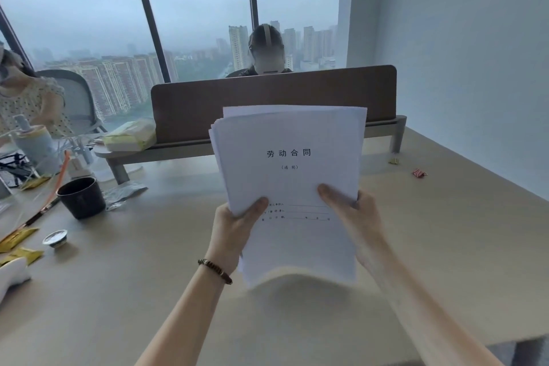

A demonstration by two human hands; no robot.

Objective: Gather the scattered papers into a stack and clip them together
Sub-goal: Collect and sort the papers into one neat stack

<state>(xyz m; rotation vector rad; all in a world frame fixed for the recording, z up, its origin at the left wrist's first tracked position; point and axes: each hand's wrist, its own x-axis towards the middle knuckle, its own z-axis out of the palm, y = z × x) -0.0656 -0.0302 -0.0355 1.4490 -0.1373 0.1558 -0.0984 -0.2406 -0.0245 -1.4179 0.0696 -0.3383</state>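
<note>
Black cup [81,197], tissue pack [130,135], brown desk divider [273,101].

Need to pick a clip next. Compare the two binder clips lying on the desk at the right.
The yellow clip lies farther back, close to the foot of the desk divider; the pink clip lies nearer the person and further right. The pink clip looks slightly larger in view, the yellow one smaller. Both lie loose on the desk, apart from each other, untouched by either hand; both are too small and blurred to show finer detail.

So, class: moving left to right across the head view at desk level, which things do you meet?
Gold wrappers → foil lid → black cup → left hand → paper stack → right hand → yellow clip → pink clip.
</note>
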